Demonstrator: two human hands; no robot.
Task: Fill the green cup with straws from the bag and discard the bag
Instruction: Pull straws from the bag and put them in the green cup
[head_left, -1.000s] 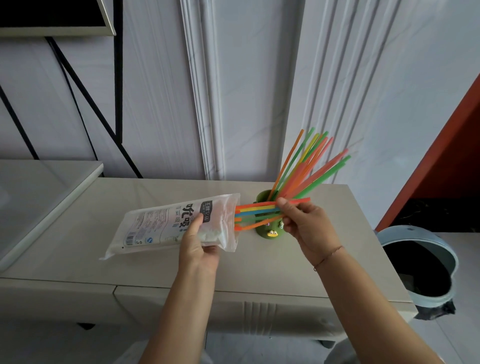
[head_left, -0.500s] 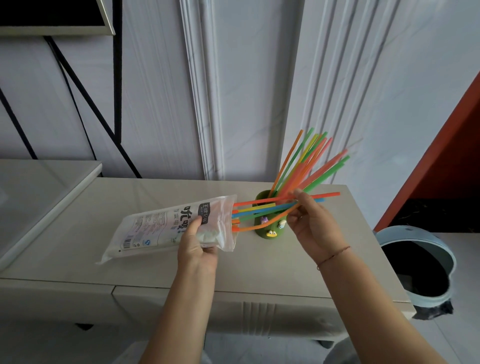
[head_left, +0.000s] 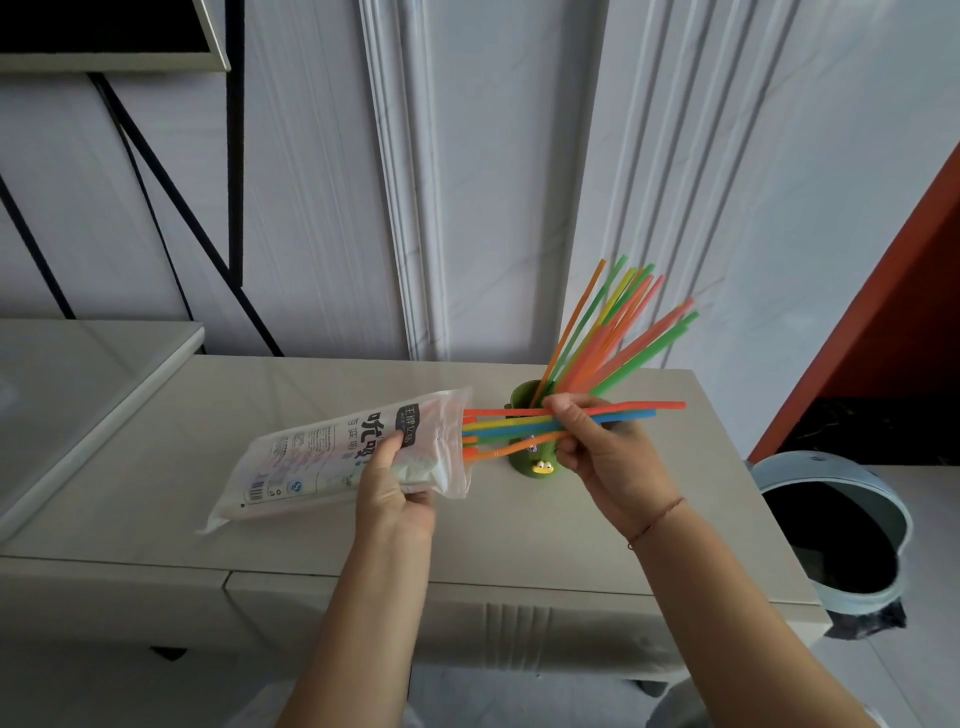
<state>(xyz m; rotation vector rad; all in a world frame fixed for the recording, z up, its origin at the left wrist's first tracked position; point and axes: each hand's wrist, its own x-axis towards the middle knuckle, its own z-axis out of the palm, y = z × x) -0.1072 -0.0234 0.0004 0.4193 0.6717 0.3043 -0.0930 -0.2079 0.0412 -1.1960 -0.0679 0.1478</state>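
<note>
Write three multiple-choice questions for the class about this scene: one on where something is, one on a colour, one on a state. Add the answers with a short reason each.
1. The cup stands: A on the floor; B on the table; C on a chair.
2. The bin is: A red; B yellow; C light blue.
3. The bag in the left hand is: A open, with straws sticking out; B sealed; C crumpled into a ball.
Answers: 1 B, its base rests on the tabletop. 2 C, its rim is pale blue around a dark inside. 3 A, the right hand grips straws that run out of the bag's mouth.
</note>
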